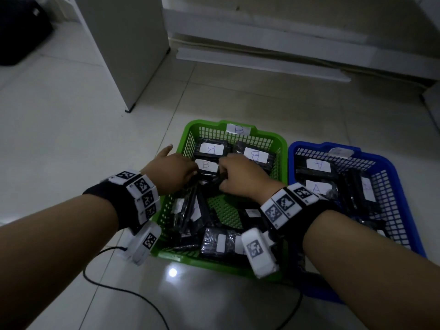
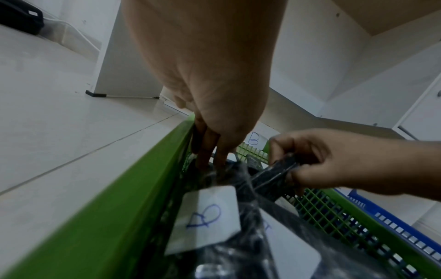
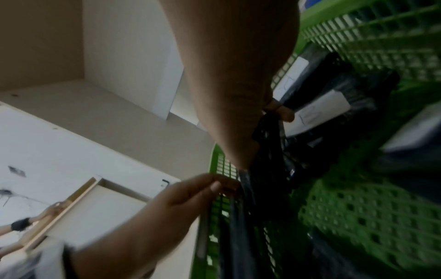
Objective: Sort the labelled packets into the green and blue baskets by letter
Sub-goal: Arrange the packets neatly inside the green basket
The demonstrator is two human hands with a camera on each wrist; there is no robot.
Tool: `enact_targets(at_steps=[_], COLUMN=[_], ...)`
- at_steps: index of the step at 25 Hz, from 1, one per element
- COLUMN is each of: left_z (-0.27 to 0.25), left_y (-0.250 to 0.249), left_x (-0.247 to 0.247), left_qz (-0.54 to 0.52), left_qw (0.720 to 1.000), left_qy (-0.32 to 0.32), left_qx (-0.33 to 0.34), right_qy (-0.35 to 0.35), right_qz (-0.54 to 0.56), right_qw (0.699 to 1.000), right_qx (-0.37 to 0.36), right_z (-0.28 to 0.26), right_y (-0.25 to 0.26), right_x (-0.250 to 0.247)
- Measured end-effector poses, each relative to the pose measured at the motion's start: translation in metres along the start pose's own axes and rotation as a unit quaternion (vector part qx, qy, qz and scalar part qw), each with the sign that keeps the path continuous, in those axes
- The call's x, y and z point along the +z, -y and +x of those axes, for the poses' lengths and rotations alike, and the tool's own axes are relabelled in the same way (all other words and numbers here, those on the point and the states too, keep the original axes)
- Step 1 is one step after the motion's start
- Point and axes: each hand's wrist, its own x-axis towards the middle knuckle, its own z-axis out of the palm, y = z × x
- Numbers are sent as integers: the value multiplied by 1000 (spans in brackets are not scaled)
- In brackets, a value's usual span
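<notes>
The green basket [image 1: 271, 136] carries a "B" tag [image 1: 238, 129] and holds several black packets with white labels, three of which show "B" [image 1: 210, 148]. To its right, the blue basket [image 1: 392, 163] holds packets marked "A" [image 1: 316, 188]. Both hands are inside the green basket. My right hand [image 1: 242, 175] pinches a black packet [image 2: 274, 173] between thumb and fingers; its label is hidden. My left hand [image 1: 176, 170] is by the basket's left wall. Its fingers [image 2: 207, 151] point down onto wrapped packets and its thumb sticks out clear of them.
Both baskets stand side by side on a pale tiled floor. A white cabinet panel [image 1: 128, 55] stands behind and to the left, and white boards [image 1: 262, 60] lie along the back. A black cable [image 1: 107, 284] runs over the floor in front. A dark bag [image 1: 19, 32] sits far left.
</notes>
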Motion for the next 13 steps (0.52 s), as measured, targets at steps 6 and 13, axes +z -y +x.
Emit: enact_targets(at_steps=[6, 13], left_z=[-1, 9], left_y=[-8, -7], left_x=[1, -14], left_qz=[-141, -70], left_qw=[974, 968], left_qy=[-174, -240], left_qx=[-9, -29], right_qy=[-189, -195], right_qz=[200, 283], right_qw=[961, 939], right_qx=[-25, 2], right_z=[13, 24], right_y=[-3, -7], right_x=[-4, 6])
